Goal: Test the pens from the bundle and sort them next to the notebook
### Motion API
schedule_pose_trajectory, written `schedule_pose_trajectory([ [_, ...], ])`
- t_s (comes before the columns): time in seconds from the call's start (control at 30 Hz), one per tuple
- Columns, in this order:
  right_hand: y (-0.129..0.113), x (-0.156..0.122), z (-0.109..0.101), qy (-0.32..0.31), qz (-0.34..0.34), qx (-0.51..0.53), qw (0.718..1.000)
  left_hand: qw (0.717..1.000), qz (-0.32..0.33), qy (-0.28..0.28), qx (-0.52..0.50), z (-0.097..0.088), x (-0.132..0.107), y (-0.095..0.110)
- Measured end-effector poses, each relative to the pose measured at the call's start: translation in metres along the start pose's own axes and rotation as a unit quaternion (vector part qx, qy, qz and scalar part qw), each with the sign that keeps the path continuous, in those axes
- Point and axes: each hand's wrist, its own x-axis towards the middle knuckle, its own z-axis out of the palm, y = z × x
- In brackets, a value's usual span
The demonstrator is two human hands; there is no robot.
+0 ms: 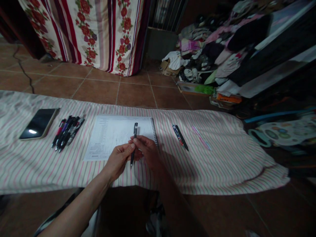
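I'd want a light, even pinch on that slim black pen, held by left hand and right hand.

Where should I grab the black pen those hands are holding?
I'd pinch the black pen by its clip end, from the far side: that end sticks out freely, while the left hand and right hand cover the middle.

Held pen over spiral notebook on cloth; pen bundle left, smartphone further left; two pens right, lone pen farther right.
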Motion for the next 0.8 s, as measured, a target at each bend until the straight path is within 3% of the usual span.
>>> schedule_pose_trajectory([
  [0.13,0.004,0.005,-0.003,0.033,-0.027,0.009,0.999,0.987,0.022,0.034,0.153,-0.005,-0.001,0.007],
  [0.23,0.007,0.009,-0.006,0.056,-0.021,0.054,0.997,0.977,0.035,0.07,0.199,-0.007,-0.002,0.016],
  [0.33,0.006,0.009,-0.008,0.058,-0.007,0.066,0.996,0.976,0.059,0.109,0.181,-0.008,-0.002,0.024],
  [0.47,0.003,0.004,-0.007,-0.009,0.01,0.012,1.0,0.975,0.104,0.154,0.119,-0.011,0.001,0.03],
  [0.6,0.001,-0.002,-0.004,-0.058,0.01,-0.057,0.997,0.98,0.098,0.159,0.072,-0.014,0.006,0.032],
  [0.8,-0.007,-0.005,0.002,-0.074,0.004,-0.099,0.992,0.984,0.08,0.148,0.058,-0.013,0.007,0.03],
])
